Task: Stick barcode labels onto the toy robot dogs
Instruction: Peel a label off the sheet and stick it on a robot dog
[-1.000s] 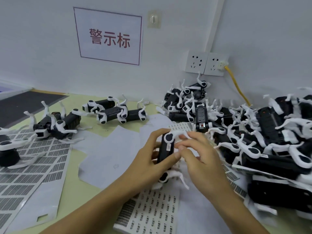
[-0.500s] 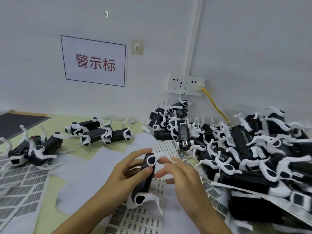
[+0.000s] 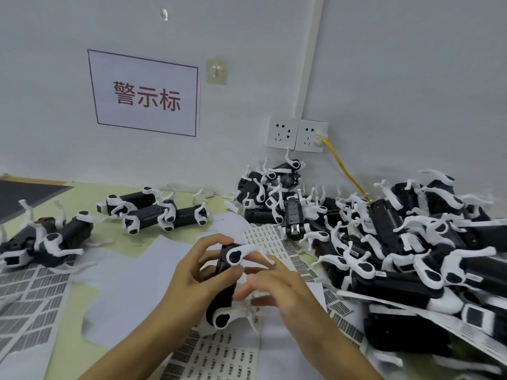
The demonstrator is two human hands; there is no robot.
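My left hand (image 3: 192,275) grips a black toy robot dog with white legs (image 3: 223,294), held lengthwise above the table near the front middle. My right hand (image 3: 282,289) is beside the dog's right flank, fingers spread and fingertips at its body, holding nothing I can see. A barcode label sheet (image 3: 216,357) lies under the dog. Another barcode sheet (image 3: 271,239) lies just beyond my hands. A big heap of black and white robot dogs (image 3: 397,242) fills the right side.
Several robot dogs (image 3: 153,212) lie at the back left, one more (image 3: 52,239) at the far left. Used label sheets (image 3: 24,311) cover the left front. Wall sockets (image 3: 297,135) with a yellow cable (image 3: 345,171) sit behind the heap. White backing paper (image 3: 131,275) covers the yellow-green table.
The view has tilted up and shifted. My left hand has turned the dog so its side faces up. My right hand has come off the dog's top and opened beside it.
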